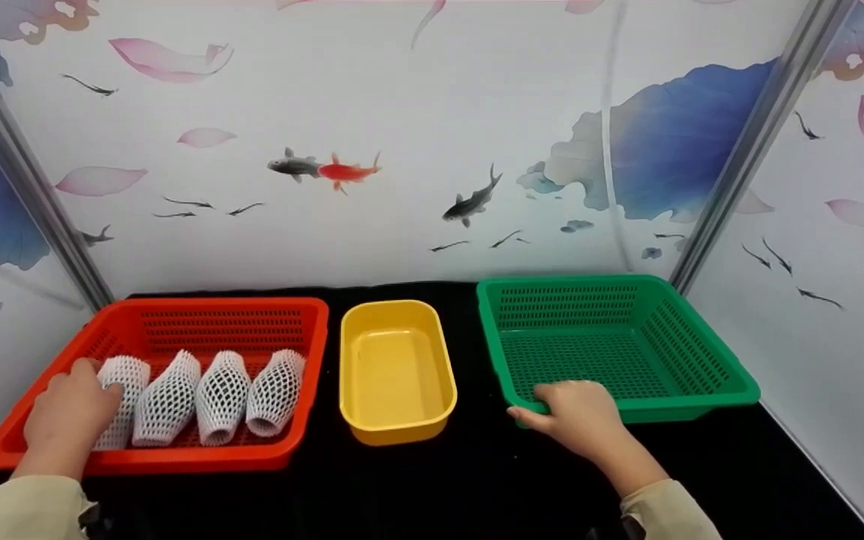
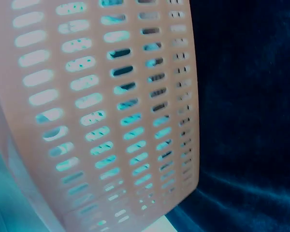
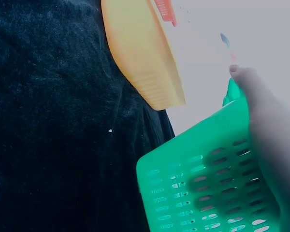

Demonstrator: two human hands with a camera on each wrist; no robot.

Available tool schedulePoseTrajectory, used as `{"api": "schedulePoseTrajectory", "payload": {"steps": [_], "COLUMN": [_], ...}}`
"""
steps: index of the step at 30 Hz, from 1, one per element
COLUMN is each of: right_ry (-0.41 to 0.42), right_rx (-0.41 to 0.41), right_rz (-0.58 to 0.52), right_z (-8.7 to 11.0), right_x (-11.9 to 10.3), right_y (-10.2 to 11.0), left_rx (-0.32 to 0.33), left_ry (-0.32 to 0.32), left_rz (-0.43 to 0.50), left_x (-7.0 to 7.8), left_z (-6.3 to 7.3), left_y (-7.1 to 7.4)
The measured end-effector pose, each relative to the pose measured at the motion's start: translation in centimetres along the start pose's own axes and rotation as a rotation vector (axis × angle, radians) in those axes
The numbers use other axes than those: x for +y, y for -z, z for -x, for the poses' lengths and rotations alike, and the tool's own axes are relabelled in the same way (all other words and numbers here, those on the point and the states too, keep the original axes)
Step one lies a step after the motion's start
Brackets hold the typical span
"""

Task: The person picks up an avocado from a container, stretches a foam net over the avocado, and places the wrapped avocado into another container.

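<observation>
In the head view my left hand [image 1: 70, 411] reaches over the front of a red basket [image 1: 207, 459]. Its thumb and fingers hold the leftmost white foam net sleeve [image 1: 124, 386]; part of that sleeve is hidden behind the hand. Several more net sleeves [image 1: 223, 394] lie in a row beside it. The left wrist view shows only the slotted basket wall [image 2: 94, 87], not the hand. My right hand [image 1: 580, 414] grips the front left corner of a green basket [image 1: 672, 409], thumb outside the rim and fingers inside. The right wrist view shows this hand [image 3: 275, 130] at the rim too.
A yellow tub [image 1: 398, 431] stands between the two baskets. Black cloth [image 1: 432, 491] covers the table. Printed white panels [image 1: 402, 90] rise behind and at both sides, with metal posts [image 1: 758, 150] at the corners.
</observation>
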State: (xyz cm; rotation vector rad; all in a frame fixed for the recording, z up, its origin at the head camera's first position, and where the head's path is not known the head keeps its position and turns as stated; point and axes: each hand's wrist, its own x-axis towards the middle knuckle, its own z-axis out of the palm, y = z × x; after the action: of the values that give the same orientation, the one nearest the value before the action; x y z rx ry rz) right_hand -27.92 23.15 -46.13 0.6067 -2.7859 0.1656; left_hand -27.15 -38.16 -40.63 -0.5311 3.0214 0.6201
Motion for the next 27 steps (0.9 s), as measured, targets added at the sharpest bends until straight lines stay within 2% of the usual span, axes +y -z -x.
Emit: {"api": "schedulePoseTrajectory", "payload": {"steps": [7,11,15,21,24,27], "right_ry": [-0.011,-0.028,-0.016,0.017,0.014,0.008], "right_rx": [-0.129,-0.142,-0.112,-0.014,0.015,0.048], "right_rz": [-0.084,-0.089,-0.059,-0.021,-0.039,-0.040], "right_z": [-0.8,-1.1,-1.2,-1.3,-0.9,-0.2], "right_x": [-0.1,-0.3,-0.5,-0.8,-0.8,-0.7], "right_y": [0.4,0.6,0.8,1.1,1.0,0.9], "left_rx": [0.070,0.090,0.127,0.212,0.237,0.298], "left_ry": [-0.094,-0.142,-0.199,-0.307,-0.343,-0.389], "left_rz": [-0.008,-0.011,-0.008,-0.028,-0.039,-0.036], "left_x": [1.4,2.5,4.0,6.7,7.5,8.0], "left_z": [1.3,1.9,2.7,4.3,5.4,6.7], "left_y": [0.0,0.1,-0.1,-0.9,-1.1,-1.3]}}
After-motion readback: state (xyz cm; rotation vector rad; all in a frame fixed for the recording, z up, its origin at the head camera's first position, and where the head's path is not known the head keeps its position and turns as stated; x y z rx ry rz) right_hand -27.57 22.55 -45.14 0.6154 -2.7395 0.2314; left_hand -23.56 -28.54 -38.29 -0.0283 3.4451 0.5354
